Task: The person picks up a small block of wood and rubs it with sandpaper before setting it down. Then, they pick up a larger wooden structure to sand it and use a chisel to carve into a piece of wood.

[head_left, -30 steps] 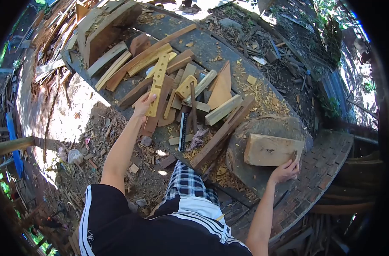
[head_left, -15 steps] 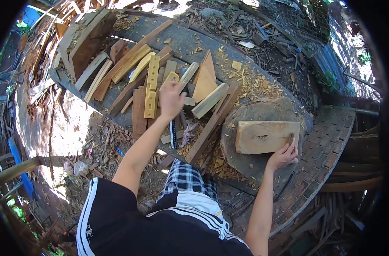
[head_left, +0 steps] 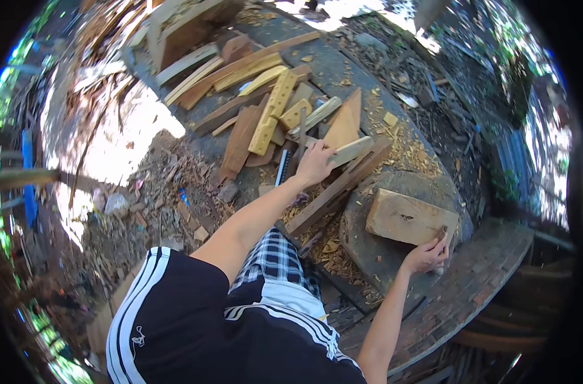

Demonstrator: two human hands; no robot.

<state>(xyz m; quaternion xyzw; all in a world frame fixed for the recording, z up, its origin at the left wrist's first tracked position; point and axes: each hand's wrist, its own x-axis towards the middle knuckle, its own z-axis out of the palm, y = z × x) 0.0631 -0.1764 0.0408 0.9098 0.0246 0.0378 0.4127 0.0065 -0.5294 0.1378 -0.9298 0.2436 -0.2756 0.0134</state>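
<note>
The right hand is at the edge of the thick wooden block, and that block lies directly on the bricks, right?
Not quite: the block lies on the round stump, with the bricks beside it, as the head view shows. The right hand is indeed at its edge.

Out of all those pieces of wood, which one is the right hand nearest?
The thick, pale block, at whose right end the right hand is. It is set apart by lying on the round stump.
</note>
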